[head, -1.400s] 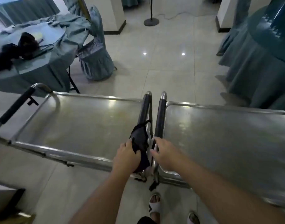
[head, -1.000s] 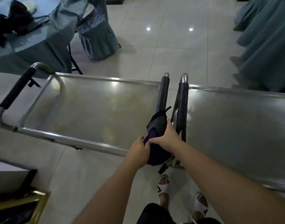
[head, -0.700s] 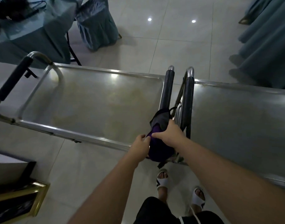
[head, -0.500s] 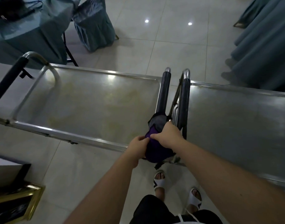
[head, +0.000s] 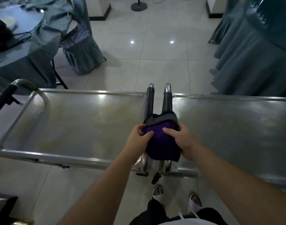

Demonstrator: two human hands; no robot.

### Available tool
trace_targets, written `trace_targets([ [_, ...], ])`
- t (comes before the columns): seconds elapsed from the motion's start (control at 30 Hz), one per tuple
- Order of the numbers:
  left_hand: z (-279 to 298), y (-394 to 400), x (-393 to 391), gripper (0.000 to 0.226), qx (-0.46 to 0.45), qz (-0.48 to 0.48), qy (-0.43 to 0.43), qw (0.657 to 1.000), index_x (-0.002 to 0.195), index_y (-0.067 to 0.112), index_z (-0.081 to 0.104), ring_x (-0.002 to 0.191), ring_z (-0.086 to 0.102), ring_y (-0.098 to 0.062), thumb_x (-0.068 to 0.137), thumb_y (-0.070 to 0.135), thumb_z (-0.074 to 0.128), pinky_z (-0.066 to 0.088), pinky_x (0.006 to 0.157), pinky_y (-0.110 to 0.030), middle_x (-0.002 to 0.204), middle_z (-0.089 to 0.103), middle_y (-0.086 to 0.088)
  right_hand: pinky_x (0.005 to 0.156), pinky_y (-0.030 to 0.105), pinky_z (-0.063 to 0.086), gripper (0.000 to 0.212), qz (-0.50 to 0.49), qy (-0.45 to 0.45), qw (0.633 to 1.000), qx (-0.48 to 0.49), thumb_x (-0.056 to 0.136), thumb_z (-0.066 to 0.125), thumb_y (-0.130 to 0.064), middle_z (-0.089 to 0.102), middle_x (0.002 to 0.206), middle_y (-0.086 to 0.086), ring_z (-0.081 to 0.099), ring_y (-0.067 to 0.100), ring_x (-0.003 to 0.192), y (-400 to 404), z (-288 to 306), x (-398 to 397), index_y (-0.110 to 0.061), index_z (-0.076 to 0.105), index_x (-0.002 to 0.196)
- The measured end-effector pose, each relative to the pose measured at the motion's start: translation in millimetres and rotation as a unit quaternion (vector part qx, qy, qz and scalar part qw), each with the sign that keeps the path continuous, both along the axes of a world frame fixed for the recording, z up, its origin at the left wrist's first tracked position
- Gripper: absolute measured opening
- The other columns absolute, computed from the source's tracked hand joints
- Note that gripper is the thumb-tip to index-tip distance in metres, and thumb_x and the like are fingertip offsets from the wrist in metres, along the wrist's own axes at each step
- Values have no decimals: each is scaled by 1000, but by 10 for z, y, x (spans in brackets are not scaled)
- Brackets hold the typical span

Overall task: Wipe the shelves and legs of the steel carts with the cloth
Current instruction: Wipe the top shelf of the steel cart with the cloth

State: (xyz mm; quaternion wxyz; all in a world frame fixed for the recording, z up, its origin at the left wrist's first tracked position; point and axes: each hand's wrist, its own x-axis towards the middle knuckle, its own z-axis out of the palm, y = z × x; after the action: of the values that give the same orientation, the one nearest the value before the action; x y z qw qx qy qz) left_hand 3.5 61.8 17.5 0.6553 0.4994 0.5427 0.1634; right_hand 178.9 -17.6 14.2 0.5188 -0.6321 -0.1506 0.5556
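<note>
Two steel carts stand end to end on pale floor tiles, the left cart (head: 77, 124) and the right cart (head: 236, 135), their padded handles (head: 149, 103) side by side where they meet. Above those handles a purple and grey cloth (head: 161, 140) is held spread between both hands. The left hand (head: 139, 138) pinches the cloth's left edge, and the right hand (head: 181, 140) grips its right edge, thumb on top.

Far ahead of my fingers to the left is a covered chair (head: 81, 51) beside a round table (head: 17, 51) with blue-grey cloth. Far to the right hangs another draped table (head: 255, 59). Straight ahead stands a round stand base (head: 139, 6).
</note>
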Motion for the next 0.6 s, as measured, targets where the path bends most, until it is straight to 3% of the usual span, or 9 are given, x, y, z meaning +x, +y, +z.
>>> trace_targets([
  [0.2, -18, -30, 579, 41, 92, -89, 75, 989, 143, 29, 53, 88, 73, -17, 103, 35, 61, 63, 81, -41, 103, 71, 0, 77, 46, 64, 26, -118, 2, 992, 40, 90, 80, -22, 78, 111, 6, 77, 29, 97, -379, 52, 733, -30, 73, 114],
  [0.27, -37, -48, 724, 41, 121, -133, 99, 979, 143, 31, 52, 80, 72, -7, 104, 38, 60, 62, 68, -32, 102, 70, 5, 73, 42, 64, 25, -145, -29, 989, 28, 92, 79, -27, 78, 107, 2, 77, 27, 96, -509, 30, 968, -31, 71, 115],
  [0.33, -52, -42, 860, 43, 159, -167, 120, 966, 146, 29, 52, 79, 67, 1, 104, 38, 61, 53, 59, -18, 104, 64, 14, 80, 47, 64, 30, -144, -84, 986, -6, 89, 78, -39, 77, 110, 0, 74, 31, 102, -625, -11, 1170, -36, 69, 118],
  [0.43, -65, 5, 1047, 45, 213, -195, 153, 945, 146, 25, 54, 100, 63, -4, 103, 37, 61, 54, 81, -23, 121, 60, 10, 99, 55, 55, 47, -83, -191, 976, -66, 89, 68, -52, 68, 124, -4, 65, 29, 114, -731, -115, 1358, -36, 59, 133],
  [0.5, -84, 38, 1143, 44, 243, -210, 180, 930, 145, 24, 55, 118, 59, -16, 103, 36, 60, 52, 104, -37, 136, 55, 1, 99, 54, 53, 27, -48, -255, 962, -81, 97, 63, -45, 66, 116, -10, 64, 27, 111, -743, -205, 1394, -40, 58, 123],
  [0.6, -114, 87, 1242, 42, 290, -220, 211, 907, 144, 23, 55, 132, 49, -21, 104, 34, 57, 45, 112, -41, 143, 50, -1, 93, 50, 54, 19, 14, -341, 935, -99, 102, 55, -39, 67, 111, -9, 64, 26, 105, -704, -369, 1348, -42, 55, 121],
])
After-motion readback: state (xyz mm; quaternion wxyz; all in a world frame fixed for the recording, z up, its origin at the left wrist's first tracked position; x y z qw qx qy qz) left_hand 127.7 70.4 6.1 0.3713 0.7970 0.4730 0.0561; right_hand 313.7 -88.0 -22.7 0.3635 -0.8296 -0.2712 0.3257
